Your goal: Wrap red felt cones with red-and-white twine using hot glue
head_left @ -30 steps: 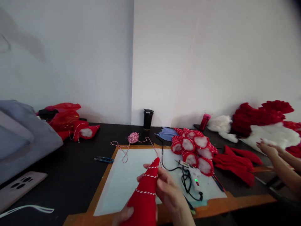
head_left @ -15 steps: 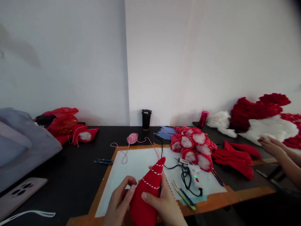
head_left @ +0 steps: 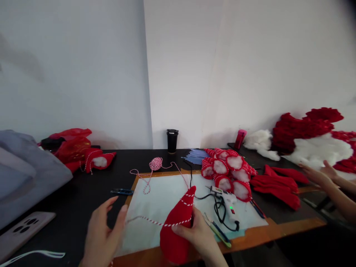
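Left hand (head_left: pixel 100 233) has swung to lower left, thumb and forefinger spread; whether it grips the striped cord (head_left: pixel 148 220), I cannot tell. Right hand (head_left: pixel 198 230) pinches the red cone (head_left: pixel 175 243).

Both my hands bare. Left hand (head_left: pixel 104 230), well left of glue gun (head_left: pixel 228 203): slim fingers (head_left: pixel 101 213), long thumb (head_left: pixel 120 221) tapering to tip, outline softened by blur, uncovered down to wrist, where view cuts it off. Right hand (head_left: pixel 198 230), nearer, left of glue gun and lower: thumb (head_left: pixel 181 231) with rounded tip, smooth back, bare wrist widening into bare forearm (head_left: pixel 215 256), cut off by view's bottom edge below glue gun. Nails on both my hands too blurred to make out.
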### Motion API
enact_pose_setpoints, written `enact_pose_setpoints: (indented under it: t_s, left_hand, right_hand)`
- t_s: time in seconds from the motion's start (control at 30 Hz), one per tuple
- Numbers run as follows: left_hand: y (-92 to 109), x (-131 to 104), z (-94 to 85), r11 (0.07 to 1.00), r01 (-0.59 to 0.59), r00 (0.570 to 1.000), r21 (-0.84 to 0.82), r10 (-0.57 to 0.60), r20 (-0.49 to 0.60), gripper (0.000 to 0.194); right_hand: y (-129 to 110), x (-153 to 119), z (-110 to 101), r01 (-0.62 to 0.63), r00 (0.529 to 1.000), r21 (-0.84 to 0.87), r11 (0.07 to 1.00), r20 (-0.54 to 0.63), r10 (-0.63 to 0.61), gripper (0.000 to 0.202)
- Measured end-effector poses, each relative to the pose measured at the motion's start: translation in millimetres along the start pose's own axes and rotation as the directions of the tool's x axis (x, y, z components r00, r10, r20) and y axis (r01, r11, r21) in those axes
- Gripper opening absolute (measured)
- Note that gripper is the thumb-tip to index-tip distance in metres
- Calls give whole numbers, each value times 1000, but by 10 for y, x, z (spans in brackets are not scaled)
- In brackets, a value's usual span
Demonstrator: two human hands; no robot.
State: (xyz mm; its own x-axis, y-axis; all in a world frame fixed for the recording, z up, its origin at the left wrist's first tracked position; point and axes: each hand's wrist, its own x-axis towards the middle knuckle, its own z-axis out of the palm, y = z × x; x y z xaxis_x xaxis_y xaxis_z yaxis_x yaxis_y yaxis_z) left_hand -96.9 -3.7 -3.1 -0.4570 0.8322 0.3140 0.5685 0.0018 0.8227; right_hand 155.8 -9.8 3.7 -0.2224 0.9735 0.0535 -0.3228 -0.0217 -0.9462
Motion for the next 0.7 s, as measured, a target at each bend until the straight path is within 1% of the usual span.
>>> enact_pose_setpoints:
  t_s: [0.03,0.07,0.1,0.13,0.17,0.2,0.23,0.27,0.3,0.43,0.5,0.53,0.6,0.67,0.7]
  left_hand:
    - [38,-56,49,995,-95,993,-27,96,63,59]
    - [86,-129,110,976,-204,963,-81,215,162,55]
    - [143,-213,178,948,-290,913,-130,315,260,49]
    - [205,-299,246,921,-354,855,-166,390,341,43]
    - [266,-381,309,896,-397,794,-198,444,415,35]
    - [323,-453,364,883,-414,751,-221,469,465,26]
    - [371,-511,410,877,-415,724,-242,479,496,20]
    - [409,-555,446,878,-402,710,-260,478,517,17]
    - [437,-584,475,882,-380,709,-278,471,525,15]
    - [487,-609,571,885,-290,730,-366,451,514,18]
    - [513,-609,619,870,-297,751,-394,467,467,11]
    - [532,-615,639,864,-313,763,-394,476,438,11]
    - [579,-649,660,852,-350,780,-389,495,383,18]
    - [627,-717,651,845,-354,787,-400,501,361,22]
    - [648,-759,639,843,-343,792,-414,497,355,22]
  right_hand:
    - [5,17,24,16,1000,-63,998,-1,-16,40]
    - [13,34,47,36,999,-129,991,0,-36,37]
    - [21,49,67,60,998,-202,978,-9,-64,36]
    - [28,62,81,86,995,-278,957,-22,-95,35]
    - [32,69,88,106,991,-357,928,-41,-129,34]
    - [30,71,88,118,985,-436,892,-61,-160,31]
    - [23,69,82,119,980,-508,853,-80,-184,29]
    - [10,62,72,114,975,-564,818,-93,-200,28]
    - [-6,53,62,105,973,-605,789,-101,-206,28]
    - [-47,18,42,74,967,-736,673,-114,-230,37]
    - [-25,16,45,56,961,-801,596,-118,-250,47]
    - [-5,20,47,45,959,-828,559,-121,-257,51]
    - [34,35,43,16,960,-866,499,-126,-251,57]
    - [52,55,33,-19,964,-890,455,-137,-226,58]
    - [49,65,27,-41,966,-895,445,-149,-211,55]
